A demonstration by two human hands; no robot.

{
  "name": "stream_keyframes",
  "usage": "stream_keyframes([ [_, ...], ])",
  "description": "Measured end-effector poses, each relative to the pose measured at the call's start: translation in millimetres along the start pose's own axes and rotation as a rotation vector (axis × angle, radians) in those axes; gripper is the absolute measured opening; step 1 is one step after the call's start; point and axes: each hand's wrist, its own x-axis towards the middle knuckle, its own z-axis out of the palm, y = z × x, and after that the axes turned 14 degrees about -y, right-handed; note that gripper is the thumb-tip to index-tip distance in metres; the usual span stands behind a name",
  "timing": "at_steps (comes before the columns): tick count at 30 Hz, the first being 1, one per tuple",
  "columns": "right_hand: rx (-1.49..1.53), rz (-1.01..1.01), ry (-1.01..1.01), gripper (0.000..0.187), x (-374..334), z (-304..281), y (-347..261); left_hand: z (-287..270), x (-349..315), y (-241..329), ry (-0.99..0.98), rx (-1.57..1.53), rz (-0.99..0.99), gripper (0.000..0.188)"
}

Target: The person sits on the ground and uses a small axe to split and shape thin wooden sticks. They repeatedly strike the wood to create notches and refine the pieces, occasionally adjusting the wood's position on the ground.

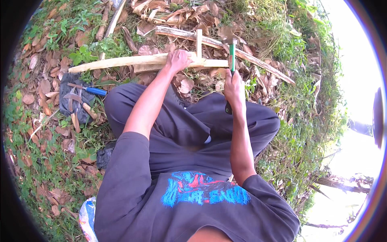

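Closed around a long pale wooden strip (117, 62), my left hand (178, 60) presses near the strip's right end. A second pale wooden piece (215, 63) lies along it and reaches farther right. Just right of my left hand, a short wooden piece (199, 42) stands out across them, pointing away from me. My right hand (235, 88) grips a hammer (232, 54) by its green and black handle. The hammer's head is up at the far end, slightly blurred, to the right of the short piece. My left fingers are partly hidden.
Beyond the strips, a rough wooden pole (258, 62) slants across dry leaves. At left, a blue-handled tool (96, 90) and several wooden-handled tools (76, 105) lie on a dark plastic bag (64, 94). A white and blue bag (87, 218) sits at lower left. My crossed legs (193, 117) are below the work.
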Motion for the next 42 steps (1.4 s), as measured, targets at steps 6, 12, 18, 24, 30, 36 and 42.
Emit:
stream_keyframes([
  [6,-0.09,0.158,-0.237,0.042,-3.7,7.7,23.9,1.5,-5.6,3.0,0.0,-0.052,0.105,0.029],
  [12,-0.068,0.165,-0.3,0.043,-7.3,29.2,39.9,-9.8,-4.9,24.7,-0.161,-0.079,0.054,0.03],
  [18,0.103,0.241,-0.132,0.032,0.1,-23.7,-25.5,5.1,-2.7,2.1,0.043,-0.018,0.057,0.026],
  [24,0.072,0.14,-0.077,0.033,-1.9,0.8,-0.1,6.2,6.4,-14.1,0.023,0.031,0.081,0.028],
  [30,-0.322,-0.334,-0.111,0.035,0.8,27.7,19.1,-5.8,-3.8,4.0,-0.045,-0.068,0.101,0.029],
  [36,-0.225,0.046,-0.162,0.033,-3.0,47.7,73.2,-6.5,-4.3,22.4,-0.136,-0.081,0.056,0.033],
  [42,0.177,0.285,-0.092,0.035,-7.6,-9.7,-7.2,6.4,0.6,-4.4,-0.045,0.018,-0.001,0.03],
])
